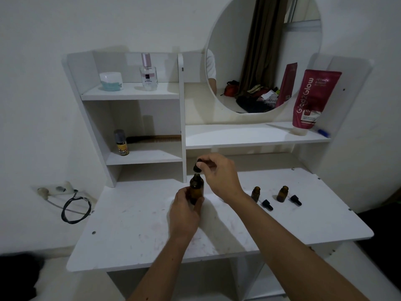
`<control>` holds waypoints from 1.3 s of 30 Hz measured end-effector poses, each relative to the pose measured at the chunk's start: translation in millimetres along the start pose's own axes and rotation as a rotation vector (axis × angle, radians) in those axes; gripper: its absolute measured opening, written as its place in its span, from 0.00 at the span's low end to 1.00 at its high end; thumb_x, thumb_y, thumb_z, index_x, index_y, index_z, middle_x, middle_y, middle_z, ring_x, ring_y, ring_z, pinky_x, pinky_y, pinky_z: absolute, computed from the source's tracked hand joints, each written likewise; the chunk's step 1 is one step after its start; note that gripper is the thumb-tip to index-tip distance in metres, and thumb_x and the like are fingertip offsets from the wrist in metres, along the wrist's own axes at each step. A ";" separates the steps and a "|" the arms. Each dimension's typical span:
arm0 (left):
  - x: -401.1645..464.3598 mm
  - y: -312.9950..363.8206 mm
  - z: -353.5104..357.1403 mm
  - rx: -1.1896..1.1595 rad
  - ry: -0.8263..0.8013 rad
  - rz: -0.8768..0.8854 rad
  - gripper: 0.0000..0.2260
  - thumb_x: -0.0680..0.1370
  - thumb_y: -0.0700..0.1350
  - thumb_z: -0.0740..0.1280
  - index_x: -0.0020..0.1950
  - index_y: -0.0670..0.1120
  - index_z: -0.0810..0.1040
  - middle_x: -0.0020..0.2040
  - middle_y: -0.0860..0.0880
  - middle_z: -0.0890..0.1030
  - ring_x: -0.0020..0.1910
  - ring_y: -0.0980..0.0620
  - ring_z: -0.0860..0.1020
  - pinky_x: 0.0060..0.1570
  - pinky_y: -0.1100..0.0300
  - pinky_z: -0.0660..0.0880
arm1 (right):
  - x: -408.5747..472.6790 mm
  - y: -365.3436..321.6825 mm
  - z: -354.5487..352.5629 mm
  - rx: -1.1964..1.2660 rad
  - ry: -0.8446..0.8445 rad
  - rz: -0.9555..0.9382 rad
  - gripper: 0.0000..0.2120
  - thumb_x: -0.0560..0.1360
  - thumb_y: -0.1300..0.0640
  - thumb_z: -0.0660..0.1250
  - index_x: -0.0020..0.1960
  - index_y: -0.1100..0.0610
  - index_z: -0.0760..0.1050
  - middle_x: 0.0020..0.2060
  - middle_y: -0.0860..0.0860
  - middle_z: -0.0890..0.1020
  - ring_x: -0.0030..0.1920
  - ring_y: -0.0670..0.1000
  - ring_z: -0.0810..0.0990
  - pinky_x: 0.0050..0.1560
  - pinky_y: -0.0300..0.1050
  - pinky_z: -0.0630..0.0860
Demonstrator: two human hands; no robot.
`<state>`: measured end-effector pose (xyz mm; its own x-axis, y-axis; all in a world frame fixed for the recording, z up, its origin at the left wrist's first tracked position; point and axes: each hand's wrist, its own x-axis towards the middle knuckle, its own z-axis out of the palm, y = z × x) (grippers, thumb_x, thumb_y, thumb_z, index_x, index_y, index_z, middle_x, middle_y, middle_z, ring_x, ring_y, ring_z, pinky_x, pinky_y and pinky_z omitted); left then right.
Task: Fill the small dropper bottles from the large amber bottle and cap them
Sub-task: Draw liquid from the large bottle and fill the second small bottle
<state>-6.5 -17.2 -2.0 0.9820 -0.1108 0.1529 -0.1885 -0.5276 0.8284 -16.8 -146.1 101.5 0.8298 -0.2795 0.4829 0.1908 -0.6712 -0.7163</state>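
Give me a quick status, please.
Left hand grips large amber bottle. Right hand pinches dropper cap above it. Two small bottles open, uncapped.

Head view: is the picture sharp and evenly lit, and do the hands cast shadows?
Head view: dim, soft light; wide-angle bending curves the desk edges; the left hand and right hand cast faint shadows beside the large amber bottle; fine detail on the small dropper bottles is slightly blurred.
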 end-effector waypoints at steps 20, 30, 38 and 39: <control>-51.9 16.2 18.0 -0.090 0.094 0.007 0.18 0.78 0.48 0.73 0.65 0.52 0.71 0.58 0.51 0.78 0.54 0.51 0.78 0.53 0.57 0.78 | -38.4 24.9 -136.8 0.166 0.260 0.104 0.08 0.80 0.57 0.73 0.58 0.54 0.85 0.49 0.44 0.88 0.51 0.41 0.86 0.56 0.35 0.80; -76.3 75.5 98.0 -0.157 -0.189 0.141 0.20 0.79 0.46 0.71 0.70 0.50 0.71 0.67 0.53 0.77 0.66 0.55 0.75 0.61 0.63 0.73 | -65.3 76.5 -176.9 0.112 0.355 0.278 0.08 0.80 0.56 0.73 0.59 0.55 0.84 0.47 0.45 0.88 0.42 0.46 0.87 0.38 0.37 0.83; -47.4 91.1 128.0 -0.113 -0.193 0.166 0.26 0.81 0.50 0.69 0.76 0.48 0.66 0.74 0.51 0.70 0.69 0.52 0.73 0.66 0.58 0.72 | -55.0 83.7 -172.2 0.167 0.343 0.247 0.06 0.80 0.56 0.73 0.56 0.52 0.84 0.46 0.43 0.87 0.49 0.40 0.86 0.35 0.32 0.81; -43.4 91.3 129.9 -0.102 -0.194 0.177 0.26 0.81 0.51 0.69 0.76 0.48 0.66 0.74 0.51 0.70 0.68 0.52 0.74 0.65 0.57 0.74 | -52.6 83.4 -171.0 0.164 0.339 0.232 0.06 0.80 0.56 0.73 0.56 0.52 0.84 0.46 0.43 0.88 0.49 0.40 0.86 0.41 0.33 0.81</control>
<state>-67.8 -170.0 -2.9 0.9114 -0.3584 0.2024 -0.3456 -0.3992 0.8493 -134.2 -304.8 102.5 0.6468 -0.6380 0.4178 0.1229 -0.4535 -0.8828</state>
